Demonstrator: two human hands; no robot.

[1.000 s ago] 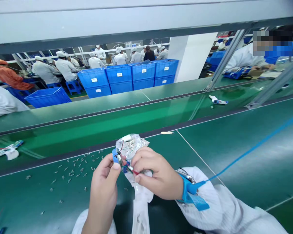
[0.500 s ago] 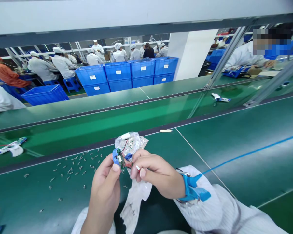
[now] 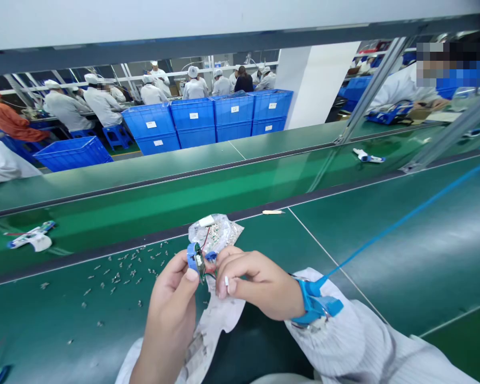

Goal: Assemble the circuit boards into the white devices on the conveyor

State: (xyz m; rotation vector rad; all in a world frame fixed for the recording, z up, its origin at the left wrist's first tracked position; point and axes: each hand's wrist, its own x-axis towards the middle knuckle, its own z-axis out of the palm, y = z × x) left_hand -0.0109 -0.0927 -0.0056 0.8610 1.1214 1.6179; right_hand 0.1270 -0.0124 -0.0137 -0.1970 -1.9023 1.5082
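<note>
My left hand is closed on the edge of a blue plastic housing with a circuit board, thumb in front and fingers behind. Thin wires run from the board towards my right hand. That hand is closed too, its thumb and finger pinching a small white connector. A second blue part shows between the hands, partly hidden by the right fingers. Behind them lies a clear plastic bag of tiny parts. Below the hands is a torn white strip.
Small metal pieces are scattered on the green bench at left. A pale-handled tool lies by the rail. White-and-blue assemblies sit on the belt beyond. A blue cord runs right from my wrist strap.
The assemblies on the belt have moved to the right. The blue cord has swung higher at its far end. My hands keep their grips with slight shifts; the white strip's lower end sits further left.
</note>
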